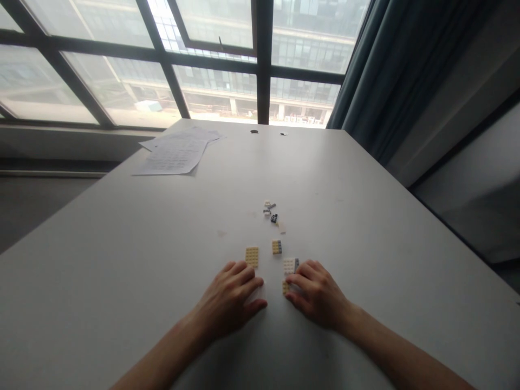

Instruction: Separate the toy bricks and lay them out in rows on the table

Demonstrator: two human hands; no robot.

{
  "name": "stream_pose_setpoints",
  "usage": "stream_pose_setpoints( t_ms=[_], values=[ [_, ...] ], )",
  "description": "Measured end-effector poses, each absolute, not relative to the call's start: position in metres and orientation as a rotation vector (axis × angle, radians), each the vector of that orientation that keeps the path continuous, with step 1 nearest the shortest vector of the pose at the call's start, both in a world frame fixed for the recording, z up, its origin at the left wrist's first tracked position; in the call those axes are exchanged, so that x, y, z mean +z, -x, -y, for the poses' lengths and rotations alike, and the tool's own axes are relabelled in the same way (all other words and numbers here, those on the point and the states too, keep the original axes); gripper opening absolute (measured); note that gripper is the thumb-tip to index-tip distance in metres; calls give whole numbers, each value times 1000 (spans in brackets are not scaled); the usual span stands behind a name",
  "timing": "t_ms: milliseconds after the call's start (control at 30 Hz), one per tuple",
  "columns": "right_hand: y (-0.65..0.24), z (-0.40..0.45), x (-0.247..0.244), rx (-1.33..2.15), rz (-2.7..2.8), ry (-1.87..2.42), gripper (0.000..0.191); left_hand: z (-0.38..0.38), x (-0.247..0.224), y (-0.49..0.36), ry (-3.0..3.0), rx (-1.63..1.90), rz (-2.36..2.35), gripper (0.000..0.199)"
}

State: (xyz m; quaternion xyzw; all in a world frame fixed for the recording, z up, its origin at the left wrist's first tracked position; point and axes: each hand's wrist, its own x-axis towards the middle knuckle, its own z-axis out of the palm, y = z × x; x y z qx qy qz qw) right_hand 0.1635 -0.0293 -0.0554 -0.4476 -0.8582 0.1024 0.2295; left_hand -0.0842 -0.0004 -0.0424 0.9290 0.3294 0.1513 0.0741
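My left hand [234, 292] rests low over the white table, thumb and index finger apart; a faint pale patch shows between them that I cannot make out. Just beyond its fingers lies a flat tan studded plate [252, 257]. My right hand [314, 290] has its thumb and index finger on a small tan toy brick [285, 287], partly hidden by the fingers. Touching or nearly touching its fingers is a white studded piece [290, 265] with a grey edge. Farther forward sits a tan and grey studded block [277, 247].
Several small white and grey pieces [267, 205], a dark piece [274, 218] and a pale pink flat piece [282, 228] lie farther up the table [337, 227]. Printed sheets [174, 154] lie at the far left. Windows stand behind, a dark curtain [390, 70] at right.
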Motion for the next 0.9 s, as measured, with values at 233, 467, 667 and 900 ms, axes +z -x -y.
stream_pose_setpoints(
  t_ms=[233,467,667,900],
  values=[
    [-162,29,-57,267,2365,1197,16,0,-44,83,-2779,491,-973,22],
    [-161,29,-59,239,2336,1184,17,0,-43,82,-2782,538,-962,21],
    [-160,30,-56,257,2340,1193,16,0,-44,83,-2784,529,-956,21],
    [-160,31,-55,259,2325,1201,15,1,-46,83,-2761,514,-967,19]
  ],
)
